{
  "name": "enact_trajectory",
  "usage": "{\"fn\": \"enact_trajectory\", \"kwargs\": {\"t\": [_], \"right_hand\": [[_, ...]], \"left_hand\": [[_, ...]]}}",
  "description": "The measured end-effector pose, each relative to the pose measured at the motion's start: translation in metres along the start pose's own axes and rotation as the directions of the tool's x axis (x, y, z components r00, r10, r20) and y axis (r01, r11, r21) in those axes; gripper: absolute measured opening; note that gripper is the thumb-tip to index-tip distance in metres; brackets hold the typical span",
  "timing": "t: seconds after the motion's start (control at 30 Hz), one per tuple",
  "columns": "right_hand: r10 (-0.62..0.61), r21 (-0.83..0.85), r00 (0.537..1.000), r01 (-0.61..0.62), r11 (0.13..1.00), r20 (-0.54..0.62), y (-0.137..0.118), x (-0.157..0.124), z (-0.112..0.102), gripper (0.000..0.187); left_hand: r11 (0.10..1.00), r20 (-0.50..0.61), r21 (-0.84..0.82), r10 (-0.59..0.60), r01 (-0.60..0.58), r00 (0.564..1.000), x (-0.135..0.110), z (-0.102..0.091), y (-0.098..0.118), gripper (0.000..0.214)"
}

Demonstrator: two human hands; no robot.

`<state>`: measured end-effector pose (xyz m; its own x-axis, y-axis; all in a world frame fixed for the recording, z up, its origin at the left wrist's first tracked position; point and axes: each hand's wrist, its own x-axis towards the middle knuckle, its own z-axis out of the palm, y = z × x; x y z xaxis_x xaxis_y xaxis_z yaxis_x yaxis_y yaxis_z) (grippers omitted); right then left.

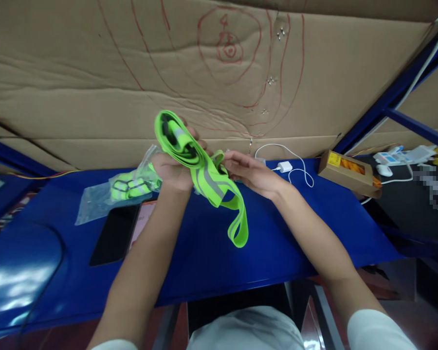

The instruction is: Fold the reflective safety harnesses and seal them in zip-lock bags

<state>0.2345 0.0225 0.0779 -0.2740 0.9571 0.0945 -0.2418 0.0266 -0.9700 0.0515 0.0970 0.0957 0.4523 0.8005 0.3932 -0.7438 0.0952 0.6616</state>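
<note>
A neon green reflective strap (207,177) with a grey stripe is held above the blue table. Its upper part is coiled in a roll over the palm of my left hand (175,170), whose fingers wrap behind it. From there the strap runs down to the right, and a loose loop hangs free below. My right hand (246,170) is closed on the strap near its middle, and its fingertips are partly hidden by the folds. Left of my left hand lies a clear plastic bag (95,201) with another folded neon green strap (131,187) in it.
A black phone (115,233) lies left of my left forearm, beside a pink item (143,221). A white charger (284,166) with its cable sits behind my right hand. On the right stands a cardboard box (345,170) with orange contents. Cardboard (149,112) walls off the back.
</note>
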Motion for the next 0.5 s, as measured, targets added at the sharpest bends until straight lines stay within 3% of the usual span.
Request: {"fn": "enact_trajectory", "kwargs": {"t": [0.13,0.3,0.4,0.5], "right_hand": [[-0.014,-0.143,0.997,0.025,0.989,0.082,-0.007,-0.006,0.005,0.036],[-0.081,-0.372,0.989,0.123,0.920,0.126,-0.003,-0.009,0.020,0.036],[-0.145,-0.689,0.980,0.197,0.697,0.133,-0.003,-0.012,0.030,0.014],[-0.109,-0.948,0.991,0.109,0.301,0.079,-0.011,-0.017,0.035,0.014]], "left_hand": [[0.993,-0.075,-0.060,0.097,-0.102,0.992,0.001,0.004,0.015,0.042],[0.992,-0.115,-0.067,0.100,-0.108,0.988,0.001,-0.004,0.019,0.037],[0.993,-0.100,-0.025,0.113,-0.116,0.989,0.002,-0.007,0.015,0.048],[0.995,-0.168,0.075,0.075,-0.063,0.983,0.005,-0.008,0.011,0.047]]}}
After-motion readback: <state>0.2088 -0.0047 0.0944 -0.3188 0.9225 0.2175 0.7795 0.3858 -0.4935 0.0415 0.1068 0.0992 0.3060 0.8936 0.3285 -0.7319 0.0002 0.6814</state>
